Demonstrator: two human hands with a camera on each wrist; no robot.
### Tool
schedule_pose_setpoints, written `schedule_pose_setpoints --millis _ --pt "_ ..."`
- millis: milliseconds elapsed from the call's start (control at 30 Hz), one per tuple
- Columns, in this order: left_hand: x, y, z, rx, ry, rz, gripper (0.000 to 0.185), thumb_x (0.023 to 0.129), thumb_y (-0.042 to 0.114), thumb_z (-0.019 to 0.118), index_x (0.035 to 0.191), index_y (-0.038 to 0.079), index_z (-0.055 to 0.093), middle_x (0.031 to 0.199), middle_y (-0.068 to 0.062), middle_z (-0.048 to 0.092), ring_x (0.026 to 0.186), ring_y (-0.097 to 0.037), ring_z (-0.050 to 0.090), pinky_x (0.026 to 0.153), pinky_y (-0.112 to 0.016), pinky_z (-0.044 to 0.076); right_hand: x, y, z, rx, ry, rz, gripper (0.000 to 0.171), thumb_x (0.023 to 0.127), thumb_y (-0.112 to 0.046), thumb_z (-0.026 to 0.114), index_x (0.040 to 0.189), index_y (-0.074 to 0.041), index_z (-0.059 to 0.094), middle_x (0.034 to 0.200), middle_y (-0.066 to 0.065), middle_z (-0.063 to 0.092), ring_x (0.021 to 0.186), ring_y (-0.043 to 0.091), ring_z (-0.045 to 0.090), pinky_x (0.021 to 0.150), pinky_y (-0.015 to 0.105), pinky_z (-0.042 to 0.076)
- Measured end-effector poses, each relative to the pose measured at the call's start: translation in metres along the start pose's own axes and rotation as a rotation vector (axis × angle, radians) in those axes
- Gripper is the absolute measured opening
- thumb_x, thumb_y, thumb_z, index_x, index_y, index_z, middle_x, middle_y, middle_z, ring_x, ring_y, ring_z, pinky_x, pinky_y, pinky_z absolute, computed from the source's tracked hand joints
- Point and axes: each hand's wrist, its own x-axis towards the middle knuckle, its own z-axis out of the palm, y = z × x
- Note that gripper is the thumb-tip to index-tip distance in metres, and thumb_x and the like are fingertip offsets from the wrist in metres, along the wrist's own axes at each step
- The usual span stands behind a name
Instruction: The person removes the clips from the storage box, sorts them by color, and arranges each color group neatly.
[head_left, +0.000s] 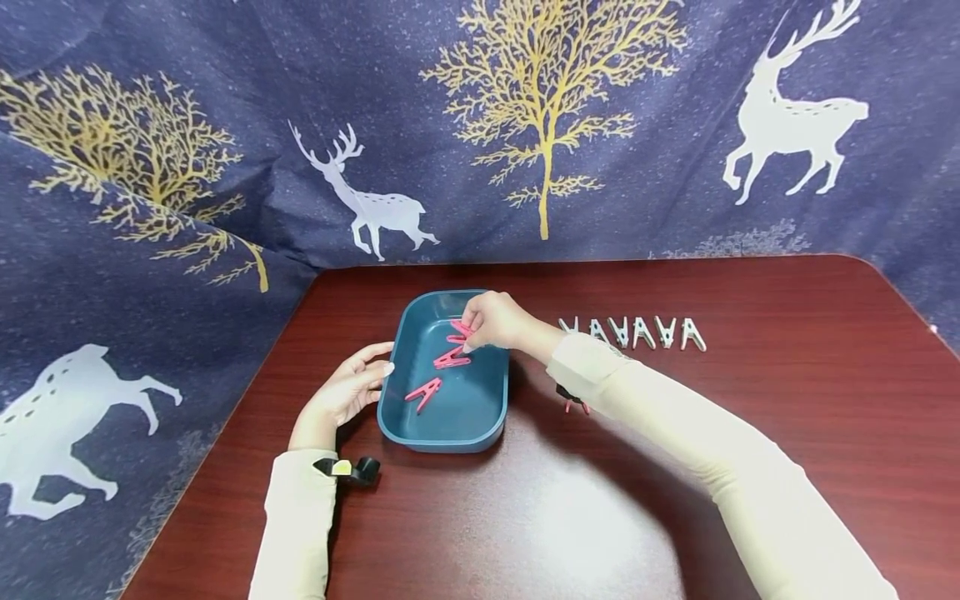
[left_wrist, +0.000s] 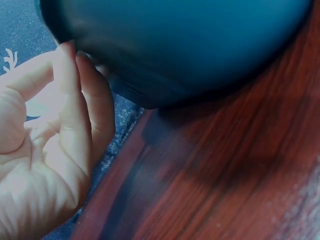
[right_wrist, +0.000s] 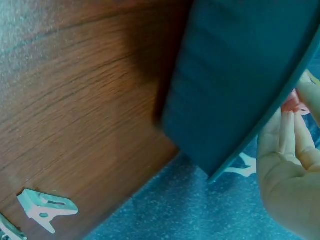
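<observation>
A blue-green plastic bin (head_left: 442, 444) stands on the table with several pink clothespins inside; one pink clothespin (head_left: 424, 394) lies toward its front left. Against the bin's left side rest the fingertips of my left hand (head_left: 351, 385), also visible as a hand (left_wrist: 70, 105) in the left wrist view. My right hand (head_left: 495, 321) reaches over the bin's right rim and pinches a pink clothespin (right_wrist: 292, 102) between thumb and fingers. Its fingers partly cover that clothespin. Below them lies another pink clothespin (head_left: 452, 359).
Right of the bin, several white clothespins (head_left: 642, 332) form a row, partly behind my right arm. A pink clothespin (head_left: 576, 407) pokes out beneath the right wrist. The dark red table (head_left: 787, 375) meets a blue patterned cloth (head_left: 480, 225) at the back.
</observation>
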Motion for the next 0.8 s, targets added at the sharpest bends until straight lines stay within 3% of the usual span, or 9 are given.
schedule_pose_setpoints --millis 200,600,800 --pt "-0.001 0.000 0.001 0.004 -0.002 -0.007 0.038 0.099 0.000 0.042 0.134 0.012 0.040 0.104 0.000 0.064 0.091 -0.012 0.066 0.075 -0.028 0.055 -0.009 -0.001 -0.001 0.001 0.023 -0.008 0.028 0.069 -0.011 0.084 0.091 -0.002 0.069 0.084 0.011 0.071 0.076 0.018 0.065 0.065 0.023 0.052" --pt "-0.002 0.000 0.000 0.000 -0.022 0.009 0.036 0.099 0.002 0.044 0.133 0.013 0.042 0.105 0.000 0.065 0.092 -0.012 0.066 0.076 -0.028 0.055 -0.027 -0.002 -0.007 0.150 0.024 0.081 0.029 0.070 -0.011 0.083 0.095 0.000 0.072 0.081 0.010 0.073 0.065 0.013 0.067 0.060 0.022 0.052" --pt "-0.001 0.001 0.000 0.009 -0.028 0.014 0.036 0.099 0.001 0.043 0.134 0.011 0.040 0.106 0.000 0.065 0.093 -0.012 0.066 0.076 -0.029 0.055 -0.034 0.002 -0.012 0.255 0.017 0.129 0.030 0.072 -0.006 0.081 0.099 0.003 0.071 0.085 0.013 0.073 0.065 0.009 0.067 0.069 0.033 0.057"
